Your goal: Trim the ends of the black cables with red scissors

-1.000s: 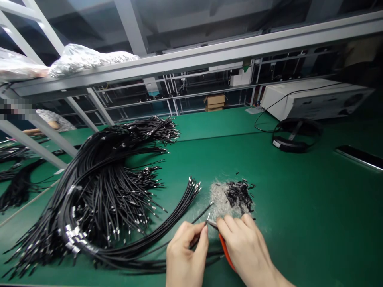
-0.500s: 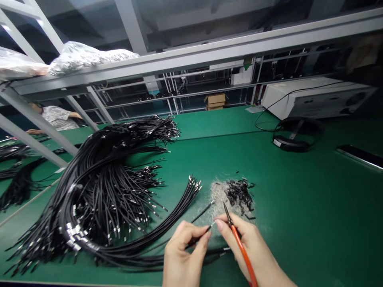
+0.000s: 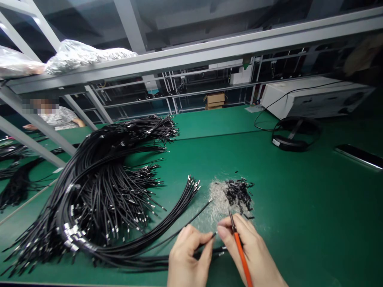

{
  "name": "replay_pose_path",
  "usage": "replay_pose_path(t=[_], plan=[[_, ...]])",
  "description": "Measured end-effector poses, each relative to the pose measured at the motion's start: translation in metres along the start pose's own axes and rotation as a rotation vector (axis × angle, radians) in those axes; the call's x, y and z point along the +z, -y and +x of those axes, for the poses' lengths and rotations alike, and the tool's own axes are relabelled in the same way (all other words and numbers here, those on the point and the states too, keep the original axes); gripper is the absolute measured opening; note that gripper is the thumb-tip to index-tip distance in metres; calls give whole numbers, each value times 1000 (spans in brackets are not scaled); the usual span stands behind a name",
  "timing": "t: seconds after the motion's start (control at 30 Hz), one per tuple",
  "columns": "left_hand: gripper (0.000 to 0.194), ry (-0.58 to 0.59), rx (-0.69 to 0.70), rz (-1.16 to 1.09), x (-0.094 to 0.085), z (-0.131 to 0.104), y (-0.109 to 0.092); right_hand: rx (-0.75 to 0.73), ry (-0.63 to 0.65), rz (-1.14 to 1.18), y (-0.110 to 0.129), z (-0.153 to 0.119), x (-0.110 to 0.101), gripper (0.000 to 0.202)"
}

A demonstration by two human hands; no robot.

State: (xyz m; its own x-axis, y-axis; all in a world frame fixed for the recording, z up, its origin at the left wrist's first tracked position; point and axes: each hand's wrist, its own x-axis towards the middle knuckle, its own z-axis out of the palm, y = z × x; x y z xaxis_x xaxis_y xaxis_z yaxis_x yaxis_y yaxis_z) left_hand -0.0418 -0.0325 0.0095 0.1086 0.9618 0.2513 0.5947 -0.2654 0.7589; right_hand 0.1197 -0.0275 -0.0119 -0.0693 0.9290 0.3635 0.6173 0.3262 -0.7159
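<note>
Between thumb and forefinger my left hand [image 3: 191, 255] pinches a black cable near its end. My right hand [image 3: 247, 247] is closed round an orange-handled tool [image 3: 241, 255] with a thin dark tip pointing up and away. Its thumb and forefinger meet close to the cable end; whether they touch it is too small to tell. Just beyond lies a heap of short black pieces [image 3: 238, 193] beside pale, thin clippings [image 3: 218, 197]. A large bundle of black cables [image 3: 110, 167] with white-banded ends fills the left, and a smaller curved bundle [image 3: 176, 213] runs behind my left hand.
A black ring-shaped object [image 3: 295, 133] and a dark flat device [image 3: 359, 156] lie at the right, near a white box-like machine [image 3: 311, 97]. A metal shelf [image 3: 194, 52] holding plastic bags [image 3: 80, 57] crosses above. A person [image 3: 61, 117] sits at far left.
Both hands have moved slightly right. The pale strand seen earlier between my fingertips no longer shows clearly. The tool's tip has shifted right and slightly down. The person at far left has changed posture.
</note>
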Motion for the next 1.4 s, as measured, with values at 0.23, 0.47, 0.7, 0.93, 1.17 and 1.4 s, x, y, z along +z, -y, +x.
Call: replay_pose_path(t=[0.23, 0.47, 0.7, 0.93, 1.17, 1.4], plan=[[19, 188, -64, 233, -10, 30, 15, -57, 217, -404, -14, -12, 8, 14], [14, 159, -48, 672, 19, 77, 18, 32, 310, -328, -11, -1, -2, 12], [17, 138, -89, 208, 5, 56, 4, 212, 99, 110, -4, 42, -7, 25], [22, 68, -134, -28, 5, 31, -9, 281, 67, 264, 11, 49, 12, 28], [19, -92, -8, 164, 13, 24, -4, -365, -110, -307, 1, 40, 17, 35], [27, -17, -238, -91, 8, 29, -11, -292, -10, -417, -21, 34, -8, 24]])
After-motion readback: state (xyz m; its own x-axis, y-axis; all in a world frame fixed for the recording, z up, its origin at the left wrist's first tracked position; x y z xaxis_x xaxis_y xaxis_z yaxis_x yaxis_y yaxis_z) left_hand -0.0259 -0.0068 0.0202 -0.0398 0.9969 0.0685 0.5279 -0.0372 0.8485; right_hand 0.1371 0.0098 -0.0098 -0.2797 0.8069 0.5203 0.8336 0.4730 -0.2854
